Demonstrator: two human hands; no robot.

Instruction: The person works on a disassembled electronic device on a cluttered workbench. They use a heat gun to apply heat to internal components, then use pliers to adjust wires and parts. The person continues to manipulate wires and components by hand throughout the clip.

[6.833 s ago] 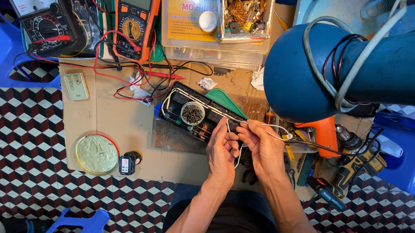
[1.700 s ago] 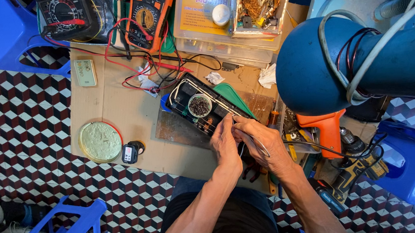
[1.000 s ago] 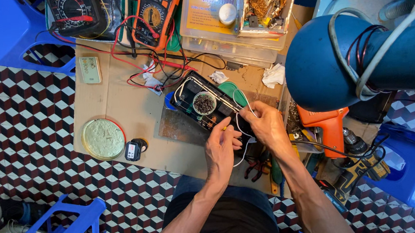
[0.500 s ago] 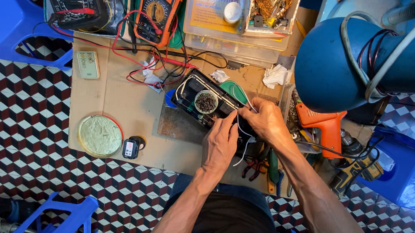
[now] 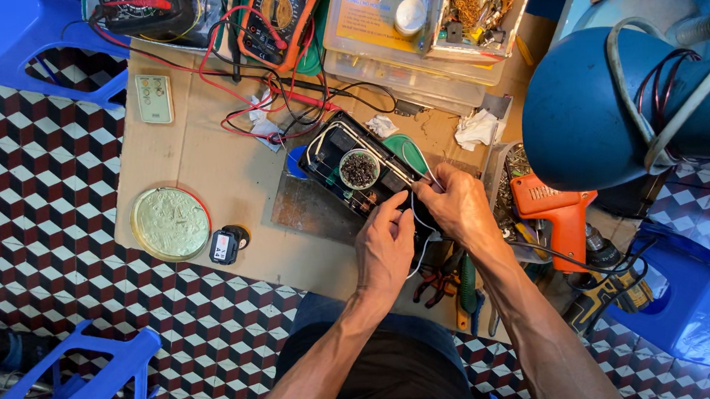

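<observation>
An opened black device (image 5: 343, 154) with a round coil inside lies on a cardboard sheet (image 5: 226, 172) on the floor. My left hand (image 5: 386, 248) pinches a white wire (image 5: 414, 220) at the device's near end. My right hand (image 5: 457, 204) grips the same end of the device and the wire from the right. Both hands touch each other over the wire. The near corner of the device is hidden under my fingers.
A round greenish tin lid (image 5: 169, 223) and a small black part (image 5: 225, 245) lie left. Two multimeters (image 5: 277, 16) with red leads and a parts box (image 5: 433, 8) sit at the back. An orange drill (image 5: 559, 213), a blue tank (image 5: 618, 103) and blue stools (image 5: 74, 390) surround the sheet.
My hands shifted from working low at the device's near edge to closing together on the white wire; the view moved slightly, and the device stayed in place.
</observation>
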